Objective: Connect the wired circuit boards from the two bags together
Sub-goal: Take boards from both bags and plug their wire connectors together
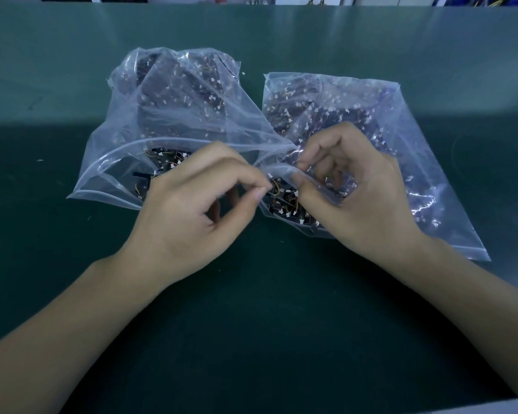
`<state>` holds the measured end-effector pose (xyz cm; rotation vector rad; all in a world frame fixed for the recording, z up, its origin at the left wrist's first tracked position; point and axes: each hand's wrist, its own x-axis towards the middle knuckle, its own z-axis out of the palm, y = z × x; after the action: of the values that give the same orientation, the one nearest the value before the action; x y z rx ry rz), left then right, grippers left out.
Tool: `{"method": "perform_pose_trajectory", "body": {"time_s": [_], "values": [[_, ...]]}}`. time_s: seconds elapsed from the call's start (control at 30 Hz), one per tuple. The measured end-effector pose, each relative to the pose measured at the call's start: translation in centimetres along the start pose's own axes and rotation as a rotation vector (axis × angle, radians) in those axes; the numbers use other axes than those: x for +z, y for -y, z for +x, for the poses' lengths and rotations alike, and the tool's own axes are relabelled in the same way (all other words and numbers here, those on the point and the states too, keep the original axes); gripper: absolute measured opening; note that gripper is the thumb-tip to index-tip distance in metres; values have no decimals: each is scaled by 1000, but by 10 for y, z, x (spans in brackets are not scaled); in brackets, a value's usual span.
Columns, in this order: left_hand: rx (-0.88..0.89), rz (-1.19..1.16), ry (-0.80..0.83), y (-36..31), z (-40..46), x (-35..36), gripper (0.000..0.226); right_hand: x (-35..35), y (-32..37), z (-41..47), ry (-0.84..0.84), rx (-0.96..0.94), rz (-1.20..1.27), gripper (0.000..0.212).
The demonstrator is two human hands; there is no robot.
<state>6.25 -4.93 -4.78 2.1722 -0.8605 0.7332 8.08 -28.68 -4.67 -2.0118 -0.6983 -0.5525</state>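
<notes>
Two clear plastic zip bags lie side by side on the green table, both full of small dark circuit boards with orange wires and white connectors. The left bag [174, 109] has its mouth open toward me. The right bag [371, 121] also opens toward me. My left hand [192, 216] pinches a white connector on an orange wire [272, 182] between thumb and forefinger at the right bag's mouth. My right hand [356, 198] pinches the rim of the right bag and holds it open. Loose boards [284, 201] show in that opening.
The green table mat [251, 309] stretches wide in front of the bags and on both sides. Its far edge [251, 7] runs along the top, with shelves and clutter behind. A pale surface edge [491, 409] shows at bottom right.
</notes>
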Motion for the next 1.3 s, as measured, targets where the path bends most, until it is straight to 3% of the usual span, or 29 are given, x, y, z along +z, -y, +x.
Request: {"method": "perform_pose_trajectory", "body": {"time_s": [0.23,0.37,0.47,0.6,0.67,0.8,0.93,1.0,1.2,1.3], "values": [[35,315,-5,1,-1,9,14,2,2,-1,2,-48,1,28],[16,446,86,0,-2,11,15,3,2,-1,19,-81,-49,19],[2,366,156,0,-3,11,16,3,1,-1,30,-108,-83,18],[-108,69,204,3,-2,10,11,3,2,-1,18,-111,-104,18],[-136,51,164,3,-1,7,25,4,3,-1,16,-112,-105,18],[-241,262,32,6,1,-2,43,3,4,-1,21,-112,-109,19],[-310,541,66,28,-1,-14,30,2,5,-1,17,-106,-128,19],[-378,585,99,40,-1,-23,21,2,6,-1,18,-109,-138,18],[-511,710,168,56,-3,-32,44,1,5,-1,23,-111,-142,18],[-509,652,179,54,-1,-33,35,2,3,-1,24,-116,-139,17]]}}
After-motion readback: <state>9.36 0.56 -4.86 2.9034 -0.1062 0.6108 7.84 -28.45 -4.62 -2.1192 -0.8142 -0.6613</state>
